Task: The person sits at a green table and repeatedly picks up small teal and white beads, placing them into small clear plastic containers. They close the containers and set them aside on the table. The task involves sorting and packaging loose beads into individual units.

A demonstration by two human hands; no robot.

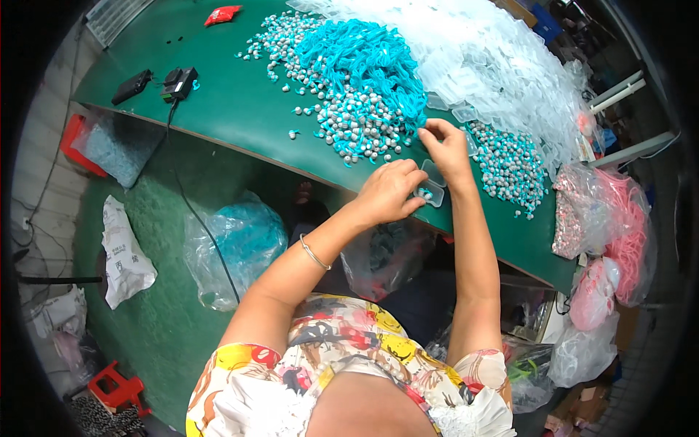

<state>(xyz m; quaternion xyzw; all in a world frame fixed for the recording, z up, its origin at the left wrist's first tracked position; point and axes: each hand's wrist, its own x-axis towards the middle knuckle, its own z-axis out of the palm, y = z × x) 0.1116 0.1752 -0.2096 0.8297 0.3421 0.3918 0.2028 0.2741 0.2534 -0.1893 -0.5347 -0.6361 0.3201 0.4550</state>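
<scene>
Forearms rise from the lower edge to the near rim of the green worktop (pixel 240 109), where the left hand (pixel 388 193) curls its fingers round a small clear plastic box (pixel 431 191) and the right hand (pixel 445 149), just above, pinches something too small to tell. Just beyond lie a heap of small grey-and-turquoise beads (pixel 357 120), a tangle of turquoise cords (pixel 368 62) and, farthest, a pile of clear plastic boxes (pixel 495 65).

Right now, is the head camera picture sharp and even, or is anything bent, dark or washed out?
Head view: the green table edge bows from fisheye distortion; the corners fall black; the clear plastic pile looks washed pale; both hands, left hand and right hand, look fairly sharp.
</scene>
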